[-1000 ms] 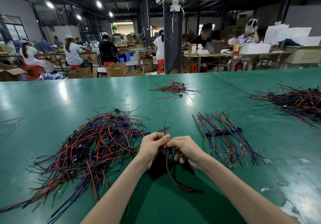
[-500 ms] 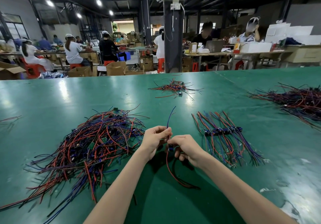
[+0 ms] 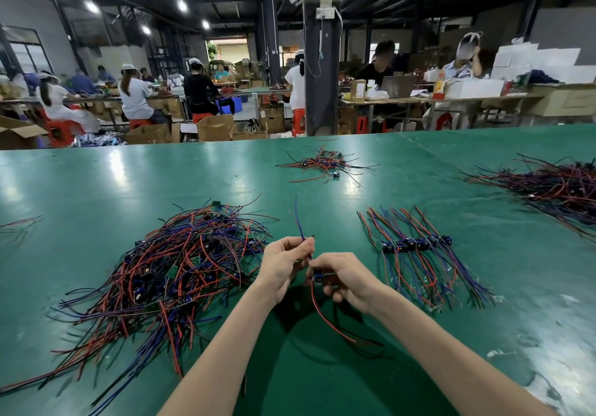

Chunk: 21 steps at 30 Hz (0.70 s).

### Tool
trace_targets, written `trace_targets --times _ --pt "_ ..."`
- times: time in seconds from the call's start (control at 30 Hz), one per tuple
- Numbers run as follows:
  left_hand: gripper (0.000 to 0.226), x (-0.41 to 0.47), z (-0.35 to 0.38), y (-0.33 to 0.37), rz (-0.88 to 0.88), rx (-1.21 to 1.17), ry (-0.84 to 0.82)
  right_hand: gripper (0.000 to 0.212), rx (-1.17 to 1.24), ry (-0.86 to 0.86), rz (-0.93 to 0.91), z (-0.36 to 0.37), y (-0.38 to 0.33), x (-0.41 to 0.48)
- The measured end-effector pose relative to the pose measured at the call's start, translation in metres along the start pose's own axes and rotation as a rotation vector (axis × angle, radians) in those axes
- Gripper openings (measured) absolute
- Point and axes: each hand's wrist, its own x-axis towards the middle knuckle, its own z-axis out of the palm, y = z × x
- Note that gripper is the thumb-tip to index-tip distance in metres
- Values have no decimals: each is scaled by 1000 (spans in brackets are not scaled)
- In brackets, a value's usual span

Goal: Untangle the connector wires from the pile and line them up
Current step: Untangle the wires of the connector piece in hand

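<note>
Green table [image 3: 96,189] carries everything: the tangled pile [image 3: 180,273] to the left, the lined-up row [image 3: 416,254] to the right, and both hands between them holding one wire set clear of both. Compared with a second ago, the blue lead [image 3: 300,222] stands straighter and taller above the left hand [image 3: 283,264], which pinches it between thumb and fingertips. The right hand [image 3: 345,277] is closed on the small blue connector [image 3: 317,275], and the red lead [image 3: 325,315] hangs from it in a loop down to the table. The hands have barely shifted; only the wire has been drawn out straight. I judge this piece free of the pile and nearly ready to go onto the row, connector in line with the others. The pile remains large, so the task is at an early stage. Two further heaps lie well apart, farther back.
</note>
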Motion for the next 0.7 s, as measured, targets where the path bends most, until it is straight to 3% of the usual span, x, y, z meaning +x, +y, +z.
trace_targets --times 0.37,0.7 --pt "11 2 -4 7 -3 -83 33 21 -68 -52 -30 0 -2 -2" --pt "10 5 -5 3 38 23 120 22 -148 -76 -9 -2 -6 -4"
